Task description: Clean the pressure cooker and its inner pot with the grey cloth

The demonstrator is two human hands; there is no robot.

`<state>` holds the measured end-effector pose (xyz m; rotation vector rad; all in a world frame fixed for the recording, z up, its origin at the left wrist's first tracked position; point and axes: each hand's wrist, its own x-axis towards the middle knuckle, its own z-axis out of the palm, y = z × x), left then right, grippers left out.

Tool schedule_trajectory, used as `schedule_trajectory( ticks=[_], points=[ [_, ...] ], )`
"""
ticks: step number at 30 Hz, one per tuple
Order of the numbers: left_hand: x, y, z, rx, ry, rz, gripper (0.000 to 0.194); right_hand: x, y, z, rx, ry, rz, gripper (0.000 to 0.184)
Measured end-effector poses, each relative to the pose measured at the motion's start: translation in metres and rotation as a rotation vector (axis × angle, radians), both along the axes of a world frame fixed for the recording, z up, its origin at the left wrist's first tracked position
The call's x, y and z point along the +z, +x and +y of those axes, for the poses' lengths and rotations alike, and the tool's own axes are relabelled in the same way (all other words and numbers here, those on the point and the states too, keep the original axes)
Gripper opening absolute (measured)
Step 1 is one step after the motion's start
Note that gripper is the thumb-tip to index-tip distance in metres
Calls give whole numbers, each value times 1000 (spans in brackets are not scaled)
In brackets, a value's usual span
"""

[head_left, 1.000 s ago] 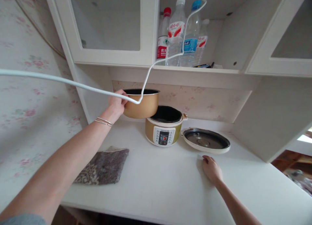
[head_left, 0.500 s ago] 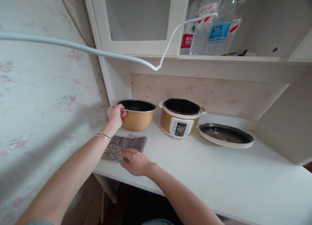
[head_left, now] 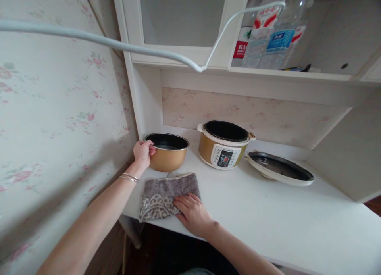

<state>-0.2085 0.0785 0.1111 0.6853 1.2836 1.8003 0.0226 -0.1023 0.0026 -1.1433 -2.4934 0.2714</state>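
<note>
My left hand (head_left: 143,152) pinches the left rim of a gold inner pot (head_left: 168,159) with a dark interior. The pot is upright on the white desk, near the left wall. In front of it lies a folded grey-brown towel (head_left: 166,187) with a cream scroll pattern, reaching the desk's front edge. Flat on the towel's right part rests my right hand (head_left: 193,214), fingers stretched out. To the right of the pot stands a gold and white electric cooker (head_left: 222,150), lidless, its control panel facing me. Beside that, a detached lid (head_left: 279,170) rests with its dark inner side up.
A white cable (head_left: 160,54) hangs across the upper view. Several plastic bottles (head_left: 268,37) stand on the shelf above the desk. A flowered wall (head_left: 68,108) bounds the left side, and a cabinet panel (head_left: 342,160) the right.
The towel has slid right and toward me, and my right hand now lies flatter on it. The pot, held by my left hand, has come nearer to me. The view has shifted slightly.
</note>
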Motion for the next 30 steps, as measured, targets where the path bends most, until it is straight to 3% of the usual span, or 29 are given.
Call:
schedule_trajectory(
  ticks=[5,8,18,23,30],
  points=[
    [-5,10,-2,-21,-4,-9,20,23,53,-25,-107,-38,-92,38],
    [-7,16,-2,-39,-5,4,20,28,76,-34,-204,-38,-155,45],
    [-21,22,-13,-45,24,38,24,-5,156,-38,-446,116,-293,49],
    [-35,29,-26,-75,20,-1,29,3,175,-19,-553,11,-398,70],
    [-56,35,-35,-169,-14,-52,27,19,176,0,-652,-108,-323,65]
  ],
)
